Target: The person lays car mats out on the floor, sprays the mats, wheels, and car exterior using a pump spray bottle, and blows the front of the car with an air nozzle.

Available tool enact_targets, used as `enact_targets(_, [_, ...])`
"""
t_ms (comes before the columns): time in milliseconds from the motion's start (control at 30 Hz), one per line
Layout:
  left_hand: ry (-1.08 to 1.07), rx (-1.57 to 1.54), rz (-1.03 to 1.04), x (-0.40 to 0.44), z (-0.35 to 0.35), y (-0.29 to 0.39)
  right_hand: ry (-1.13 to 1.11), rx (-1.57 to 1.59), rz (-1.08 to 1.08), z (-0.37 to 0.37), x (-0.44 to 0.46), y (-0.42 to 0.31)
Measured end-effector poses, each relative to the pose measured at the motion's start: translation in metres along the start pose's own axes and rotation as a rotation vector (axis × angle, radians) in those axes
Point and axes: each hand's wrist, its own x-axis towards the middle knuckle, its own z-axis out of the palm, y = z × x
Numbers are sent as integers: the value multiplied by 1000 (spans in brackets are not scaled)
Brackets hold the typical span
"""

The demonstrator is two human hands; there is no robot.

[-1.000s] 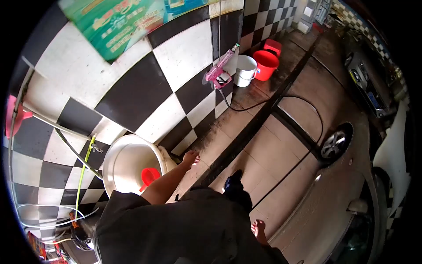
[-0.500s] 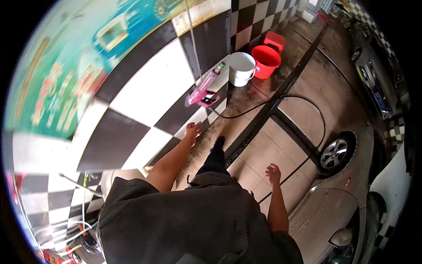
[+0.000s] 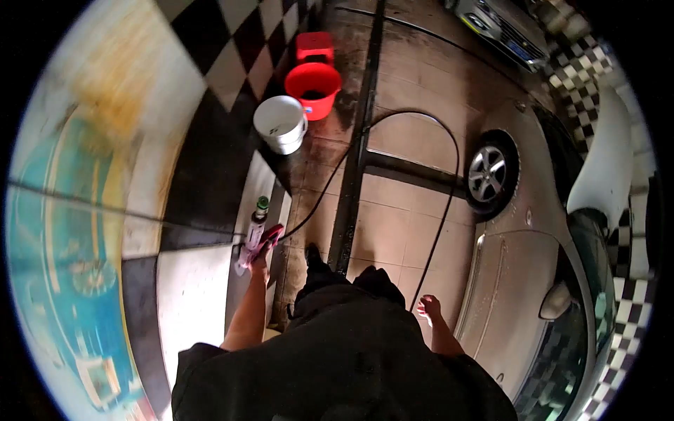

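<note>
My left hand (image 3: 259, 269) is at the wall, its fingers closed round the handle of a pink spray gun (image 3: 264, 242). The gun has a pale barrel with a green tip, which points away from me. It is right against the wall ledge, and a dark hose (image 3: 324, 198) runs from it. Part of the grip is hidden by my fingers. My right hand (image 3: 429, 307) hangs low over the floor tiles, between my body and the silver car (image 3: 523, 281). Its fingers are loosely bent and apart, with nothing plainly in them.
A white bucket (image 3: 280, 125) and a red bucket (image 3: 313, 90) stand along the checkered wall, with a red stool (image 3: 314, 46) behind. The hose loops across the tiled floor (image 3: 393, 231) towards the car. Dark drain channels (image 3: 345, 224) cross the floor. Another car (image 3: 502, 28) stands farther off.
My left hand has reached forward to the spray gun and taken hold of its handle. My view has turned, and the buckets now appear farther left. My right hand has come lower.
</note>
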Motion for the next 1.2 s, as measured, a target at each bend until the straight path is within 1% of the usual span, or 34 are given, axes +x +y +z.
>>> enact_targets(67, [-89,52,154,-4,12,8,-48,101,-1,5,8,2])
enact_targets(100, [-11,168,195,-15,21,17,30,84,48,12,1,-10])
enact_targets(133, [-1,177,110,-28,29,24,25,85,57,6,11,-4])
enact_targets(200, [-20,313,99,-65,60,61,-168,36,91,-3,30,-6])
enact_targets(233, [-30,429,187,-50,49,24,-129,77,68,-3,36,-4])
enact_targets(267, [-80,304,331,-72,71,43,-87,126,36,-2,45,-8])
enact_targets(333, [-161,281,388,-104,100,65,-193,253,122,-22,98,14])
enact_targets(400, [-147,698,507,-107,121,53,-122,30,45,-28,95,-22])
enact_targets(433, [-154,623,524,-105,131,40,-235,-302,-295,-32,114,-31])
enact_targets(467, [-162,549,542,-103,141,26,-159,-806,-749,-36,133,-39])
enact_targets(500, [-177,500,595,-128,183,70,49,-1085,-1135,-41,154,-44])
enact_targets(533, [-192,449,647,-142,217,97,60,-503,-1072,-22,177,-57])
enact_targets(567, [-250,349,542,-133,239,95,-2,-250,-869,-12,121,-132])
enact_targets(600, [-249,270,453,-131,265,100,-107,-229,-806,-4,100,-180])
enact_targets(633, [-217,347,655,-140,300,124,-250,-220,-767,-2,71,-231])
enact_targets(667, [-256,327,730,-149,330,147,-421,-56,-817,10,67,-257])
enact_targets(700, [-366,186,702,-154,356,162,-483,100,-909,20,41,-291])
enact_targets(733, [-402,313,796,-165,384,182,-474,-69,-1050,21,15,-329])
enact_targets(800, [-523,193,761,-174,436,200,-405,29,-1338,31,-9,-379])
enact_targets(867, [-612,143,750,-174,482,202,-291,82,-1483,15,-28,-428])
enact_targets(900, [-631,374,761,-197,502,224,-187,102,-1492,15,-15,-440])
enact_targets(933, [-732,177,751,-186,523,209,-176,103,-1497,10,-3,-453])
enact_targets(1000, [-809,271,639,-193,558,229,-440,307,-1242,-5,18,-483])
enact_targets(1033, [-876,415,667,-178,576,231,-490,330,-1183,-15,25,-501])
enact_targets(1067, [-886,407,664,-165,597,229,-477,326,-1183,-24,33,-519])
enact_targets(1133, [-940,310,805,-134,645,222,-282,261,-1149,-32,54,-553])
enact_targets(1167, [-970,332,765,-122,670,229,-257,439,-1141,-28,68,-571])
enact_targets(1200, [-978,320,763,-114,693,236,-245,431,-1144,-32,83,-592])
